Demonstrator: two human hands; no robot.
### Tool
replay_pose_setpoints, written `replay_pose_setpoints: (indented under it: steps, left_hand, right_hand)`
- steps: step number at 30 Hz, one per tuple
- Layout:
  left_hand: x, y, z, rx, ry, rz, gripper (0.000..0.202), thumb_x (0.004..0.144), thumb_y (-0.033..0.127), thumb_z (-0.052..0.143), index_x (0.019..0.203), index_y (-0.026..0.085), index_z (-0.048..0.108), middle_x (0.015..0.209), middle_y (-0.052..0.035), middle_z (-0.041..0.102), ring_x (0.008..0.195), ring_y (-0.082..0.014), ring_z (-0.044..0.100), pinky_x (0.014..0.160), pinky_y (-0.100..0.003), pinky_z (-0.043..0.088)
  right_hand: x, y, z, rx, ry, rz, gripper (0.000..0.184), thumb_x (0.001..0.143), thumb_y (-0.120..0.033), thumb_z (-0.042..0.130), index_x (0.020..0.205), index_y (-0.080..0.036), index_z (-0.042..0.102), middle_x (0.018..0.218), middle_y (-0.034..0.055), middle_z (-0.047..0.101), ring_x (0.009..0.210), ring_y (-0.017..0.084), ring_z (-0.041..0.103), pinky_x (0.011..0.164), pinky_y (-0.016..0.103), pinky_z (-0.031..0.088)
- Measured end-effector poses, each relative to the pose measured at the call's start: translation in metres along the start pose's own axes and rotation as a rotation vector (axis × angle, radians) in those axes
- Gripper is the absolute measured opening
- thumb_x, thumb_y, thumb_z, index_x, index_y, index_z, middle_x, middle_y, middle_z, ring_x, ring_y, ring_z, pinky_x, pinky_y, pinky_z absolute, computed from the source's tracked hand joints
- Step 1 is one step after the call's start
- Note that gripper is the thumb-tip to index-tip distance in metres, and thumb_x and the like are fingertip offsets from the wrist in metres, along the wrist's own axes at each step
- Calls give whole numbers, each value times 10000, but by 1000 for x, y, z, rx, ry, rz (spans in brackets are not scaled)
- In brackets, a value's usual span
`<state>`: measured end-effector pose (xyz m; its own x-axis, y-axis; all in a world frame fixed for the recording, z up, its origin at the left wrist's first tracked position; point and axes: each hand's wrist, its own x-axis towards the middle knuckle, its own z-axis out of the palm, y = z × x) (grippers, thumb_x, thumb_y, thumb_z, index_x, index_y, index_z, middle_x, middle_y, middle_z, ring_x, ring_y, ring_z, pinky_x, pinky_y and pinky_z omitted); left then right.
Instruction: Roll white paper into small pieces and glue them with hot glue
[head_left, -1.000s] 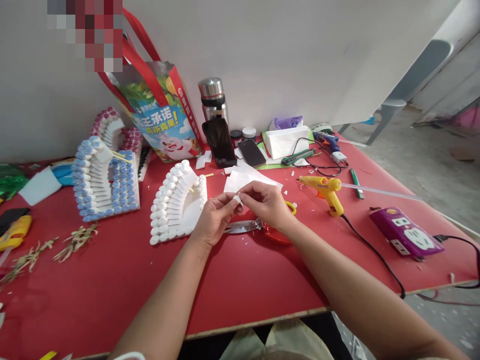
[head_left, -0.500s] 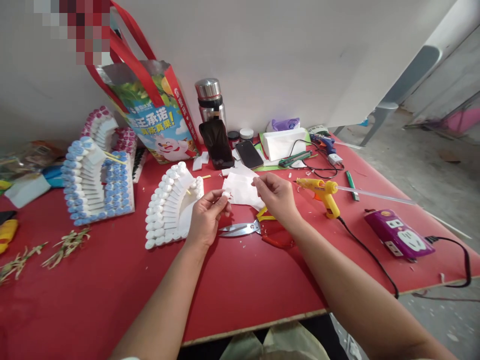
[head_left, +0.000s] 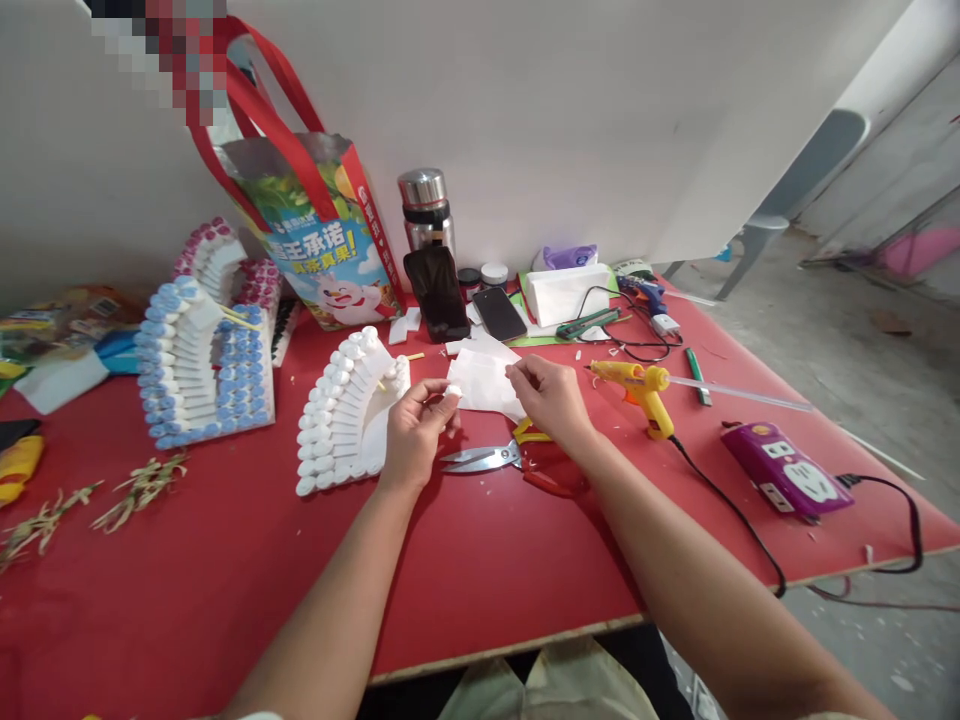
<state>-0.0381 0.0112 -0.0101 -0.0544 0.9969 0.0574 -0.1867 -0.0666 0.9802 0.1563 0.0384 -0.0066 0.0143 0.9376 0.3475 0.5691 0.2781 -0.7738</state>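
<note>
- Clock's centered between the two hands, which are apart. Left hand [head_left: 414, 428] has a small white piece [head_left: 453, 391] pinched thumb-to-fingers, at 9.
- Right hand [head_left: 555, 395] at 3, fingertips pinched together; can't tell if anything's in them.
- White paper [head_left: 480, 383] lies at 12, right hand overlapping its edge.
- Scissors [head_left: 484, 459] sit at 6, kinda in the way, yellow handle partly behind the right hand.
- White fan-shaped model [head_left: 334, 425] at 9, corner blocked by the left hand; blue one [head_left: 184, 375] further out.
- Bag [head_left: 330, 255] between 10 and 11.
- Upright phone [head_left: 436, 295] at 11, hiding part of a steel flask [head_left: 424, 190].
- Yellow glue gun [head_left: 649, 390] at 3, cord running toward the surface [head_left: 517, 560] edge.
</note>
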Motion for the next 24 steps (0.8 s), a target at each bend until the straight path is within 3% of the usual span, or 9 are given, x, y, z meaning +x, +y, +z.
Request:
replay_pose_setpoints:
  steps: [5,8,10,14,17,20,22,24]
  left_hand:
    - [-1,2,0,71,-8,22,235,813,344,736,949,175,645,563,42,566,492,-81,479,521,-209,401]
    - [-1,2,-1,57,-21,56,220,825,331,730,942,167,641,558,45,549,496,-77,465,522,-210,387]
    - [0,2,-1,69,-40,77,208,835,330,723,936,167,641,560,43,548,499,-81,467,528,-219,389]
    - [-1,0,-2,125,-53,113,205,852,342,708,947,171,647,588,31,568,510,-91,485,532,-232,402]
    - [-1,-3,-3,158,-51,135,208,855,341,706,956,170,646,599,33,563,519,-93,500,534,-230,413]
    - [-1,-6,-3,147,-51,133,215,853,345,711,958,172,639,612,35,558,518,-88,500,522,-222,409]
    - [-2,-6,-2,133,-60,147,213,854,343,711,952,171,634,624,32,562,522,-87,502,519,-221,408]
    - [-3,-6,-1,128,-85,152,204,855,339,709,934,169,630,607,37,542,516,-86,499,516,-220,403]
  right_hand:
    - [0,-28,-14,-426,-225,-61,361,912,-321,531,576,-196,492,561,32,535,502,133,409,498,272,214]
    - [-14,-44,-38,-657,-353,-32,363,903,-322,562,568,-192,507,601,78,590,489,142,440,484,291,180]
    - [-34,-43,-62,-736,-364,47,376,910,-358,558,571,-200,518,595,83,604,490,159,484,484,297,196]
    - [-89,-6,-113,-836,-158,293,416,948,-502,454,639,-235,534,637,88,634,565,244,585,507,328,304]
    - [-112,35,-136,-844,60,357,370,907,-566,491,906,-217,614,914,181,688,825,354,660,617,409,438]
    - [-105,67,-141,-792,69,331,469,879,-582,521,1068,-164,617,1037,262,663,1024,407,630,782,465,479]
    - [-90,78,-137,-694,13,338,478,838,-636,548,1003,-195,629,1011,222,678,950,404,650,736,468,482]
    - [-73,82,-132,-578,-71,374,407,807,-633,592,827,-228,630,853,146,694,782,359,662,614,419,452]
